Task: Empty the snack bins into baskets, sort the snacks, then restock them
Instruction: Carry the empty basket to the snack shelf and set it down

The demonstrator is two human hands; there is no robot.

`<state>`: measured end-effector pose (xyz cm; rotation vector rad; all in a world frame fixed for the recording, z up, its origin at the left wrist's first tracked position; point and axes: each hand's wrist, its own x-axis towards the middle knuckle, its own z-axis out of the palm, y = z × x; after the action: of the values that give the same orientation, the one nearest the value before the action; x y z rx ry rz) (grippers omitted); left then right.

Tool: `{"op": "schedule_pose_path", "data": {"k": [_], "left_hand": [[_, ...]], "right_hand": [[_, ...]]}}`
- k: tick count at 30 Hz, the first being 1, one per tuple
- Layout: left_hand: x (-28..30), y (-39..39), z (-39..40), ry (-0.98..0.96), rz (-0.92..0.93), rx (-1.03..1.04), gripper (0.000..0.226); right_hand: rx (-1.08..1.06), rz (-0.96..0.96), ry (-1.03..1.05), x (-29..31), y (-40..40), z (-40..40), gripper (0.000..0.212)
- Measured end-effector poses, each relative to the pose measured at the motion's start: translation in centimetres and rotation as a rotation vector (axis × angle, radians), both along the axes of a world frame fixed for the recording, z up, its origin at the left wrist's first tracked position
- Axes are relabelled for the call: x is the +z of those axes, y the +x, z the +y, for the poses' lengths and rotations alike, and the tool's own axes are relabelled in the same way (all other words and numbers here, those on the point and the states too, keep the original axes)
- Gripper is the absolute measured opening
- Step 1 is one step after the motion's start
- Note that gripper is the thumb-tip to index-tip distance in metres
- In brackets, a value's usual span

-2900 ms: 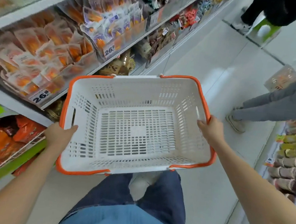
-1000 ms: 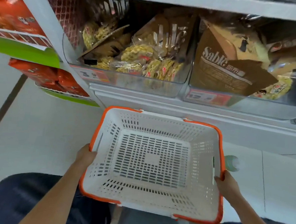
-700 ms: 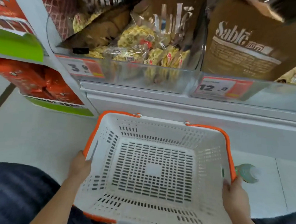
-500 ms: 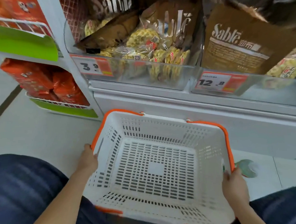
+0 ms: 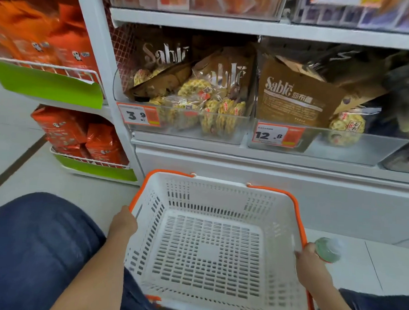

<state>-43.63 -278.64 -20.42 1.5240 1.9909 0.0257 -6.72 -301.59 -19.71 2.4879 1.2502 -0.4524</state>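
Note:
An empty white basket [image 5: 210, 198] with an orange rim sits low in front of the shelf, between my knees. My left hand [image 5: 123, 223] grips its left rim. My right hand [image 5: 308, 259] grips its right rim. Above it, a clear snack bin [image 5: 188, 125] tagged 3.9 holds brown Sablé bags and yellow cookie packs. To its right, a second clear bin [image 5: 357, 147] tagged 12.8 holds a large brown Sablé bag [image 5: 295, 98] and a round cookie pack.
A green bottle [image 5: 327, 249] lies on the floor just right of the basket. Orange snack bags [image 5: 80, 135] fill green-fronted wire racks at left. The white shelf base [image 5: 269, 173] stands directly behind the basket. My denim-clad knees flank it.
I have gone from standing in the aisle to crouching at the bottom shelf. The basket came down in front of the Sablé bins, and the view tilted up slightly.

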Motion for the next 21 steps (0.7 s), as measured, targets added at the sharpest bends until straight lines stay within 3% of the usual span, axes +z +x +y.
{"op": "schedule_pose_path", "data": {"k": [1, 3, 5, 6, 9, 15, 21], "left_hand": [[0.1, -0.1, -0.2, 0.003, -0.002, -0.006, 0.031], [-0.2, -0.8, -0.3, 0.027, -0.024, -0.052, 0.022], [-0.5, -1.4, 0.2, 0.069, -0.031, -0.111, 0.015], [-0.6, -1.6, 0.6, 0.093, -0.018, -0.133, 0.015], [-0.3, -2.4, 0.8, 0.132, 0.004, -0.139, 0.018], [-0.8, -6.3, 1.9, 0.188, 0.161, 0.006, 0.020], [-1.9, -7.0, 2.9, 0.233, 0.207, 0.035, 0.009]], "right_hand": [[0.047, 0.029, -0.071, 0.0, 0.0, -0.1, 0.040], [-0.062, 0.160, -0.034, 0.0, 0.8, 0.5, 0.046], [-0.248, 0.272, 0.244, -0.6, 1.6, 1.0, 0.061], [-0.314, 0.202, 0.235, -1.3, 1.8, 1.2, 0.054], [-0.305, 0.230, 0.210, -0.8, 1.4, 2.0, 0.027], [-0.134, 0.373, 0.086, -0.9, -1.3, 5.6, 0.026], [-0.156, 0.363, 0.223, -2.1, -2.5, 5.9, 0.016]]}}
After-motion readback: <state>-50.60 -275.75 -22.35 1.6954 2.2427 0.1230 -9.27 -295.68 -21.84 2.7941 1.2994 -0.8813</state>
